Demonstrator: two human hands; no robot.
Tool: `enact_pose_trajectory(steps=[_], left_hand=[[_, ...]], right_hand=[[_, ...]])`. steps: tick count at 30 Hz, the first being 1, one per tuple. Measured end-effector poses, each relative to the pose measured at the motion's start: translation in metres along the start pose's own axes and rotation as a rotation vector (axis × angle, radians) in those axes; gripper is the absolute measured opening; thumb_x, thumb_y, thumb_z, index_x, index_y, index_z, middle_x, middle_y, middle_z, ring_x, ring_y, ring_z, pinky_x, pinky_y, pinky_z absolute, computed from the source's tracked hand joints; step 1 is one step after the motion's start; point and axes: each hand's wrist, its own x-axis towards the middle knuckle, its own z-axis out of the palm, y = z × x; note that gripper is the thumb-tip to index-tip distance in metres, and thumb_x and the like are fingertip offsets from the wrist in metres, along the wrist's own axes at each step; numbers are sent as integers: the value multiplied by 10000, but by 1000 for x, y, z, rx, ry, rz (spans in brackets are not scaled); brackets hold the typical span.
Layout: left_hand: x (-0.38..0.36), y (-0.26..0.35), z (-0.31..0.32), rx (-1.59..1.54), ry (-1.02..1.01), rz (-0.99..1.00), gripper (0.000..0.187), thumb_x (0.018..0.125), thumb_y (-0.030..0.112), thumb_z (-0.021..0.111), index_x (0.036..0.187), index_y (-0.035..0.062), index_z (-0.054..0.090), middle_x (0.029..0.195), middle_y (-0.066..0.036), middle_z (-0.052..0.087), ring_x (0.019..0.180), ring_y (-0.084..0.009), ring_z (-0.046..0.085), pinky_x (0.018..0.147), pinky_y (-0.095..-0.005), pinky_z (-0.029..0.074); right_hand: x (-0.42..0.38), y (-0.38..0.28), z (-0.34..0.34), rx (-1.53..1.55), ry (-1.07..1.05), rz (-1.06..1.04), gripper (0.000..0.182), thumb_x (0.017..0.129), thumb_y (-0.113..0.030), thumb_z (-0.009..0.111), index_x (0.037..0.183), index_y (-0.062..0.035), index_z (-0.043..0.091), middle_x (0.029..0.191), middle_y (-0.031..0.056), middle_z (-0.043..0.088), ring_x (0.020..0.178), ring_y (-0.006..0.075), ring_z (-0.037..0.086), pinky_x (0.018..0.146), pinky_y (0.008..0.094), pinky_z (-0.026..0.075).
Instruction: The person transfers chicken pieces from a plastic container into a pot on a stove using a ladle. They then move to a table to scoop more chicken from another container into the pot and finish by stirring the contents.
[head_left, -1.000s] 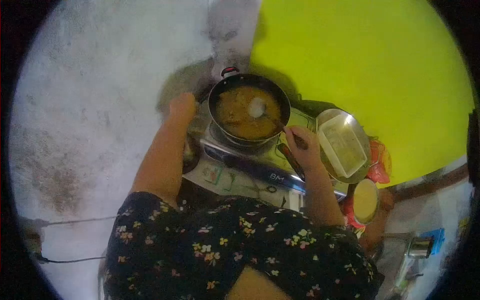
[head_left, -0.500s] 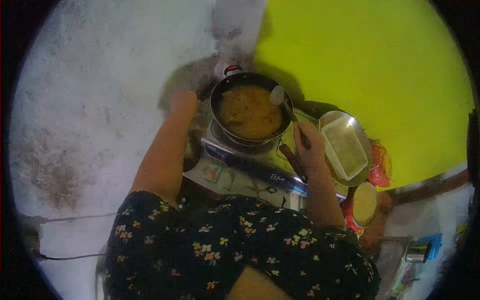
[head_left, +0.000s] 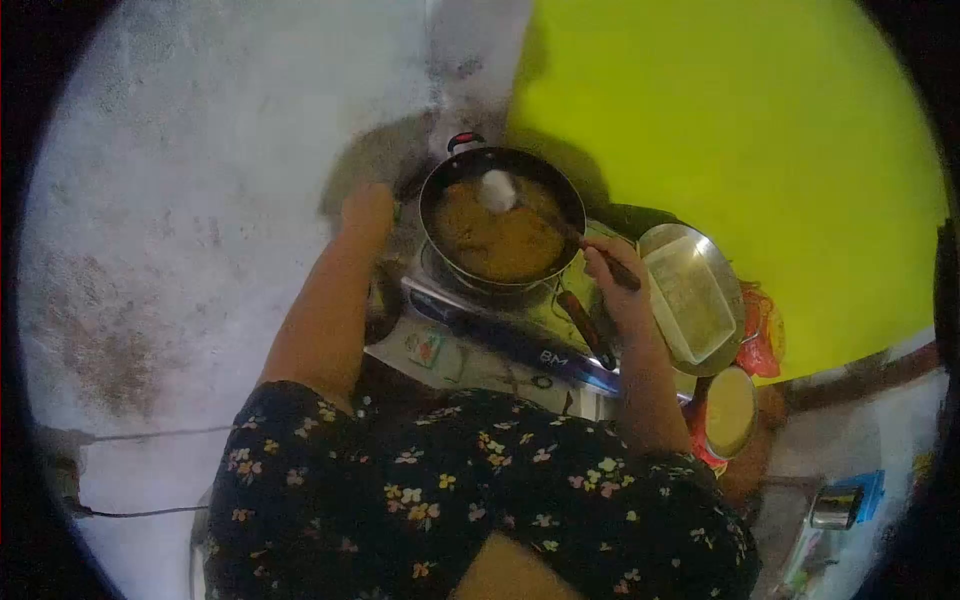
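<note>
A deep dark pan (head_left: pixel 432 235) with brown, saucy food (head_left: pixel 500 240) in it sits on a gas stove (head_left: pixel 480 315). My right hand (head_left: pixel 622 285), at the pan's right side, is wrapped round the dark handle of a ladle (head_left: pixel 499 190). The ladle's shiny round head is over the food in the upper middle of the pan. To the left of the pan, beside the wall, my left hand (head_left: pixel 368 210) looks closed; its fingers are mostly turned away, and what it holds, if anything, is hidden. The pan's long brown handle (head_left: pixel 588 330) points toward me, below my right hand.
Right of the stove, a white rectangular container (head_left: pixel 690 300) rests on a round metal lid or tray (head_left: pixel 735 290). A round tub with a pale top (head_left: pixel 730 412) and red plastic (head_left: pixel 765 335) are close by. A metal cup (head_left: pixel 836 506) stands farther right. Walls rise behind the stove.
The ladle's head has swung left from the pan's right rim to the upper middle. My right hand has turned with it. My left hand has stayed where it was.
</note>
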Motion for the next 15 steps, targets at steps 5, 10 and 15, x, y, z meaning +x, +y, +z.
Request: enact_pose_trajectory(steps=[5, 10, 15], left_hand=[[2, -2, 5, 47, -4, 36, 174, 802, 120, 605, 910, 18, 695, 925, -205, 672, 910, -376, 653, 773, -468, 524], [13, -1, 12, -120, -29, -135, 189, 795, 108, 623, 953, 28, 690, 996, -187, 667, 954, -366, 642, 792, -465, 520], [1, 3, -3, 6, -65, -43, 194, 830, 110, 578, 973, 28, 680, 1024, -190, 659, 979, -360, 635, 806, -462, 516]], right_hand=[[-2, -4, -2, 105, -99, 16, 123, 905, -41, 601, 994, -26, 686, 873, 21, 624, 748, 93, 572, 683, 226, 472], [-1, -5, -1, 71, -91, -42, 123, 900, -38, 605, 993, -27, 685, 858, 22, 623, 723, 93, 573, 659, 223, 474], [0, 3, 2, -36, -37, -110, 121, 899, -67, 618, 993, -28, 684, 844, 21, 625, 719, 90, 580, 659, 224, 476]])
